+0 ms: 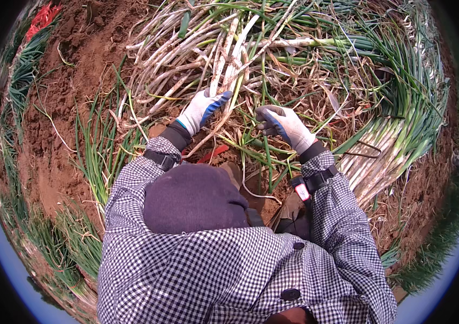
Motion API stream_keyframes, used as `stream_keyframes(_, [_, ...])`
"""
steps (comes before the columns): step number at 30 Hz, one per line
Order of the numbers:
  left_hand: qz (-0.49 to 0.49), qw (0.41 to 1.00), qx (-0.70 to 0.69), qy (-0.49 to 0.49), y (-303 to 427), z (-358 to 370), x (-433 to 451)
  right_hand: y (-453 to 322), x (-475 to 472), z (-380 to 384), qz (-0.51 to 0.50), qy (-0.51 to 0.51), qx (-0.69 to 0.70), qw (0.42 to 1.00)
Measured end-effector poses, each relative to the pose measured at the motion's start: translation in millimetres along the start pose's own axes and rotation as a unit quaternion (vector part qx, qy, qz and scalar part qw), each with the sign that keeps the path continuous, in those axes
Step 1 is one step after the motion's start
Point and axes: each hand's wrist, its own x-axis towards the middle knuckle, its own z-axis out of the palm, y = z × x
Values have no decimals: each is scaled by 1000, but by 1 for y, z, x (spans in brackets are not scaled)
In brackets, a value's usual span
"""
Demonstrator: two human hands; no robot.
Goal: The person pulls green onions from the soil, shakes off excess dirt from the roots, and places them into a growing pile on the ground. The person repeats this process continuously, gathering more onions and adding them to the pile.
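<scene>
My left hand (203, 111), in a white knit glove with a blue coated palm, grips a few long green onion stalks (220, 60). Their pale, soil-smeared shafts stretch away from me over the heap. Apart from it, to the right, my right hand (288, 124) wears a matching glove and has its fingers curled. Whether anything thin is between those fingers is hard to see. Beneath both hands lie loose green leaves and dry peelings (249, 141). Ahead spreads a pile of untrimmed green onions (172, 60), their white ends mostly to the left.
A bundle of green onions (379, 150) with a dark band lies at the right. Brown soil (79, 69) shows on the left, with upright green leaves (95, 146) near my left arm. Red strips (43, 18) rest at the far left; another red piece (215, 153) is near my knee.
</scene>
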Motion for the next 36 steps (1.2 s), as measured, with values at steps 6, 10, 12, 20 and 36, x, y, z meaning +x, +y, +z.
stream_keyframes(6, [2, 995, -64, -79, 23, -7, -7, -46, 33, 27, -264, -122, 285, 913])
stream_keyframes(10, [74, 990, -69, -102, 27, -15, -9, -57, 70, 57, -243, -126, 108, 956])
stream_keyframes(12, [45, 976, -102, -184, 24, -26, -11, -42, 80, 72, -379, 59, -229, 895])
stream_keyframes(20, [-19, 956, 77, -281, 22, 1, -35, -31, 69, 66, -157, 84, -33, 984])
stream_keyframes(36, [199, 788, 530, 241, 13, -127, 23, -68, -79, 31, -233, -276, 381, 851])
